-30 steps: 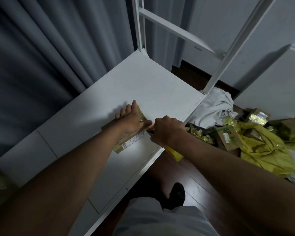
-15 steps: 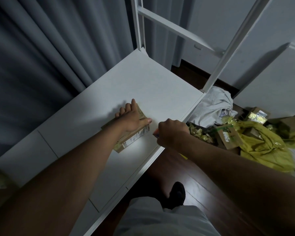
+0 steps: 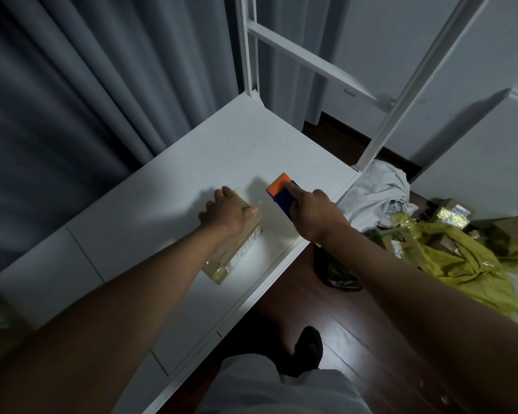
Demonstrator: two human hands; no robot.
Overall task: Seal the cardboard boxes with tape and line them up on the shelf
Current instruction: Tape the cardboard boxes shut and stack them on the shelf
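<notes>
A small cardboard box [image 3: 235,243] lies flat on the white shelf [image 3: 192,174], near its front edge. The left hand [image 3: 226,212] rests on the far end of the box, fingers curled over its top and thumb along its right side. Just right of the box, the right hand [image 3: 313,212] grips a blue tape dispenser [image 3: 283,191] with an orange front, forefinger stretched along its top. Right of the shelf, more boxes [image 3: 401,243] sit among yellow wrapping [image 3: 467,258] on the floor.
</notes>
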